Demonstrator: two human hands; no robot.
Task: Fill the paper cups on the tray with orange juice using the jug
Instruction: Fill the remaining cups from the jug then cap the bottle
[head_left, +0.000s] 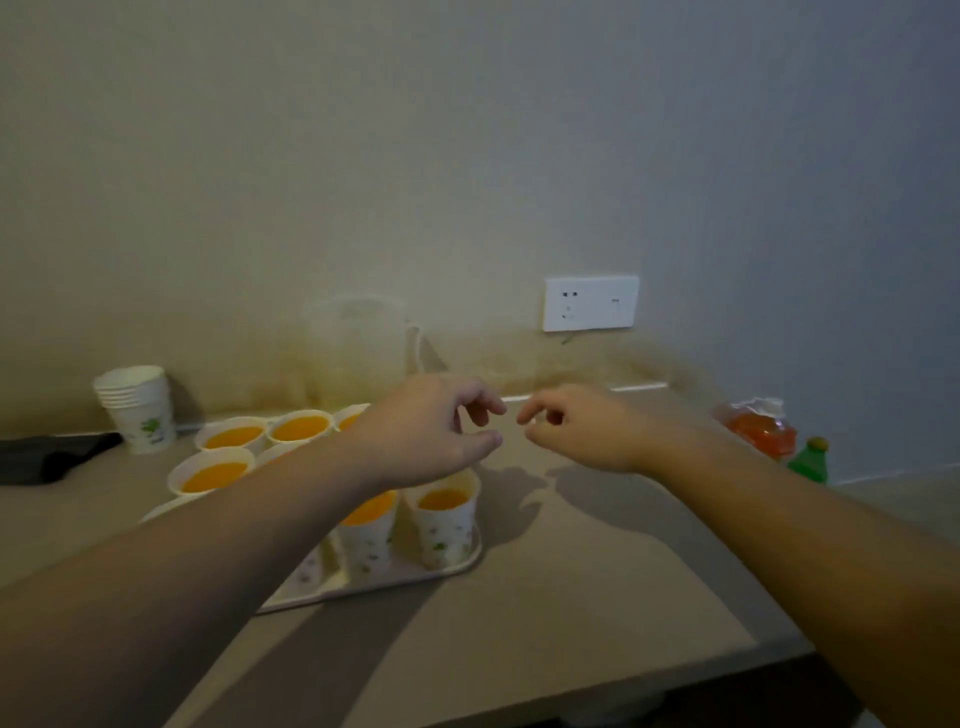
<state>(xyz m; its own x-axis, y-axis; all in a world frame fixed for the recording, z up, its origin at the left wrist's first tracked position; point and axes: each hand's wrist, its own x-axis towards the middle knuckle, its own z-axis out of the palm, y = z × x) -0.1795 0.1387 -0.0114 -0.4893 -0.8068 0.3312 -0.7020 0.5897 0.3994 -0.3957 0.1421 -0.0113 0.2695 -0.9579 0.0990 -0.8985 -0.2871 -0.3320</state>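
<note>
Juice-filled cups (448, 500) on tray (457, 564), jug (358, 348) behind, left hand (431, 428) and right hand (582, 431) above tabletop (571, 571), each grip loosely curled, empty

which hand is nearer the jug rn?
Left. The left hand hangs in front of the clear jug, over the tray's back cups, holding nothing. The right hand is farther to the jug's right, over bare table, also empty.

Bare table (597, 561) lies open below and right of the right hand (582, 431). Under the left hand (431, 426), filled cups (447, 514) crowd the tray (363, 584); the jug (358, 348) stands behind it.
</note>
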